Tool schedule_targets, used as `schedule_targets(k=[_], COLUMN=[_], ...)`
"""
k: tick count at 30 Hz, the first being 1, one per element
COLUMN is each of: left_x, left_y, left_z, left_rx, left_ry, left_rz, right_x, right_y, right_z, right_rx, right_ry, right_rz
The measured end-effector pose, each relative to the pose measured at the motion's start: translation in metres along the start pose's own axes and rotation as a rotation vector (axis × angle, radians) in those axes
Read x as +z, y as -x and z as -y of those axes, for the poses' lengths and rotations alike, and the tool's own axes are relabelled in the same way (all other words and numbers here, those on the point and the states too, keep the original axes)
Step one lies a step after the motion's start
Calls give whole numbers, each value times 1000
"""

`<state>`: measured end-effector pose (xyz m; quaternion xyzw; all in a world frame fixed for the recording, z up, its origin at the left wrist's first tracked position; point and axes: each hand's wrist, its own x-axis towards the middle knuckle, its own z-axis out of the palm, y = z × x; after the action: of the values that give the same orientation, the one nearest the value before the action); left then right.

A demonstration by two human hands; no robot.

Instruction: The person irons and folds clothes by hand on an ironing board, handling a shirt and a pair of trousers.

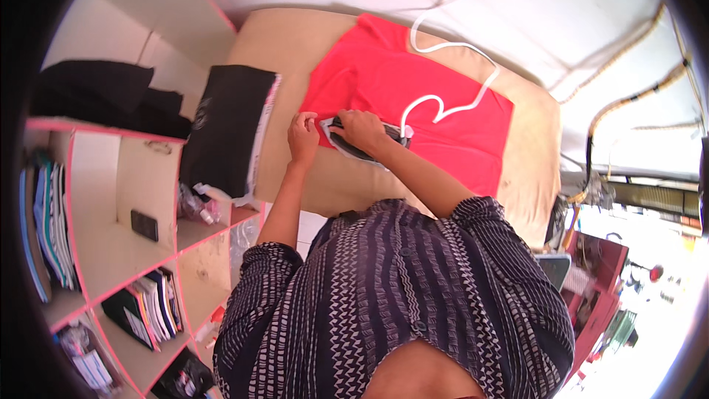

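A red garment (382,80), which looks like a shirt, lies spread on a tan padded table (288,177). On its near edge rests an electric iron (396,134), dark on top with a pale base, its tip pointing left. My right hand (360,130) grips the iron's handle and hides much of it. Just left of the iron's tip, my left hand (304,132) touches the garment's left near corner, fingers slightly curled; whether it pinches the cloth is unclear. From the iron's rear a white cord (468,108) loops across the garment towards the wall.
Left of the red garment lies folded black cloth (227,127) with a plastic bag (221,194) at its near end. Pink-edged shelves (127,177) hold a phone (144,225), folders (158,302) and folded clothes (52,221). More black cloth (105,97) sits on top. Cables (637,88) run along the right wall.
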<state>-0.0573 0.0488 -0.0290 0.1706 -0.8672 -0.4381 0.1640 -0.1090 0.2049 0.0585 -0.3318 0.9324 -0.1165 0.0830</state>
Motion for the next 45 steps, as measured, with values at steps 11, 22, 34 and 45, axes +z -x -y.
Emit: schedule_targets(k=[11,22,34,45], left_x=[39,127,11,46], left_y=[17,98,26,-47], left_z=[10,-101,17,-4], left_rx=[273,691,352,-551], left_ry=[-698,-405,-842,690], left_rz=[165,517,155,436], right_x=[-60,-68,-111,44], right_y=[222,250,219,-8], right_z=[-181,-212,-324,-95], right_rx=[747,808,892,-260], right_ry=[21,2,483,190], right_rz=[-188,-268,-443,-287])
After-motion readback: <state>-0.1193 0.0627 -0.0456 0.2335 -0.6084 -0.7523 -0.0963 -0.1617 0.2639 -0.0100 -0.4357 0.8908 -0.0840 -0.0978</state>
